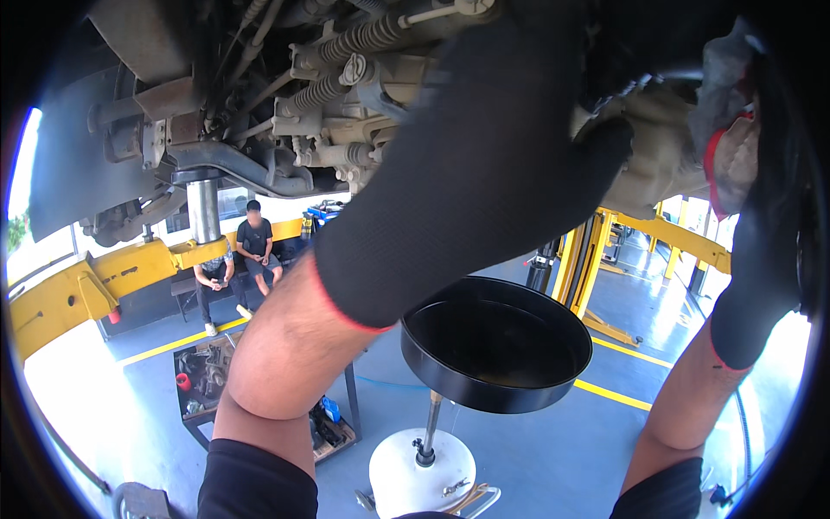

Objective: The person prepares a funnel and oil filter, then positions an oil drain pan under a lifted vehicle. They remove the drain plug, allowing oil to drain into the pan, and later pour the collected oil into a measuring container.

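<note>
Both my hands wear black knit gloves with red cuffs and reach up under a raised vehicle. My left hand is large and close, with its thumb sticking out to the right. Its fingers blend into the dark underbody, so their grip is hidden. At the right rim is my right hand, also raised, its fingers lost in shadow. Just left of it is a pale, crumpled-looking thing with a red edge; I cannot make out its kind. Below my left hand stands a round black oil drain pan on a post.
The pan's post rises from a white drain tank. A yellow lift arm spans the left; a yellow lift post stands right. A tool cart is at lower left. Two people sit behind it.
</note>
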Available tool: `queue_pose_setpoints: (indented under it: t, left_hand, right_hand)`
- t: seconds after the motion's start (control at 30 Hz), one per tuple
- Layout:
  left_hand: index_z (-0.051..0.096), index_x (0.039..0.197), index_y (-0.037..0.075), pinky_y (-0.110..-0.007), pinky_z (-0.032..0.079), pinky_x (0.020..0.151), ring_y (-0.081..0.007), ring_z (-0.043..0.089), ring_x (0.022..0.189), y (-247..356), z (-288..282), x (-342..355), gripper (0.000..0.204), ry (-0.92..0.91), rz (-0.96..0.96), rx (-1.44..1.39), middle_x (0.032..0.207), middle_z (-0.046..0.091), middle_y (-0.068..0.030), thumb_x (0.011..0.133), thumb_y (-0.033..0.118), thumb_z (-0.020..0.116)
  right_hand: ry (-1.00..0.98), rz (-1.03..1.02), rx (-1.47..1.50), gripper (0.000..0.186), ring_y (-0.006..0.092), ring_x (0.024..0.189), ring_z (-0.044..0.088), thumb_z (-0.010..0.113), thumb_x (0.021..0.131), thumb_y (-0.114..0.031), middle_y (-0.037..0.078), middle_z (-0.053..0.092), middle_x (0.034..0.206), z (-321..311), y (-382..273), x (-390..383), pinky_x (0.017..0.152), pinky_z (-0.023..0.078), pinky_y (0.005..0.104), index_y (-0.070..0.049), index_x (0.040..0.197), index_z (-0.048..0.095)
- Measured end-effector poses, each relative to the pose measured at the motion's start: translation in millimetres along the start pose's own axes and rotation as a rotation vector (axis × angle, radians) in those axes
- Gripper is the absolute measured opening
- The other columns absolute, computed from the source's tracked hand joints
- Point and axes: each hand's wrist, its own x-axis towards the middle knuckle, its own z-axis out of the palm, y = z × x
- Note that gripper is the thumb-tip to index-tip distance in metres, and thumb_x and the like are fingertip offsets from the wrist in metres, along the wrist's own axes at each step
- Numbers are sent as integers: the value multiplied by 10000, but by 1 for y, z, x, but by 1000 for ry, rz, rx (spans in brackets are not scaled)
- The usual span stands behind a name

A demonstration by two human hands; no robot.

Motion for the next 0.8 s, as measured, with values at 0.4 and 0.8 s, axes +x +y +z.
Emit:
queue_pose_setpoints:
  t: [0.4, 0.8]
  left_hand:
    - [661, 1042, -17, -313, 551, 718, -214, 716, 788, -58, -71, -58, 240, 530, -193, -147, 881, 706, -108, 857, 44, 801]
    - [650, 1226, 6, -304, 569, 811, -169, 724, 875, -97, -30, -113, 257, 22, -318, -23, 1067, 728, -114, 972, 24, 687]
  right_hand:
    - [-70, -35, -59, 251, 239, 987, 747, 720, 976, -186, 89, 773, 1049, -25, 10, 26, 877, 574, 345, -71, 1199, 717]
    - [-2, -85, -67, 302, 215, 1051, 762, 740, 986, -182, 85, 793, 1102, 7, -14, 35, 909, 581, 305, -56, 1259, 706]
